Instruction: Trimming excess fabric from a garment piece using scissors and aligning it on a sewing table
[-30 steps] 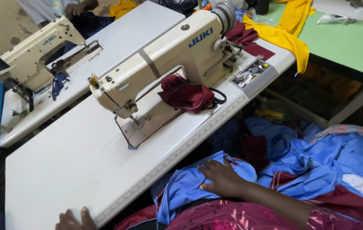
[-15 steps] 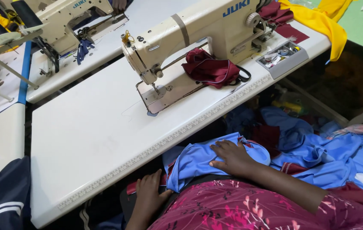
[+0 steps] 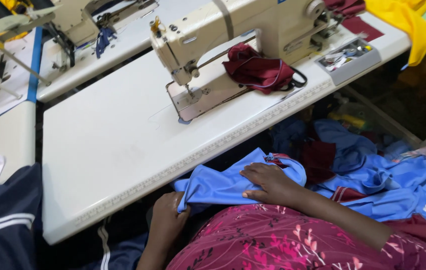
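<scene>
Blue cloth [image 3: 223,182] lies on the lap, just below the near edge of the white worktop [image 3: 113,150]. Left hand [image 3: 168,217] clamped on its left corner, fingers closed around the fabric. Right hand [image 3: 270,182] flat on top, fingers together, pressing down. Sewing machine [image 3: 233,35] far, maroon cloth [image 3: 258,70] under its arm.

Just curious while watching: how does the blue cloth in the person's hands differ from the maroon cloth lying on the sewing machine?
The blue cloth is light blue, spread across the lap, gripped by the left hand and pressed by the right hand. The maroon cloth is dark red, bunched on the sewing machine bed, untouched. Both are soft, creased fabric.
</scene>
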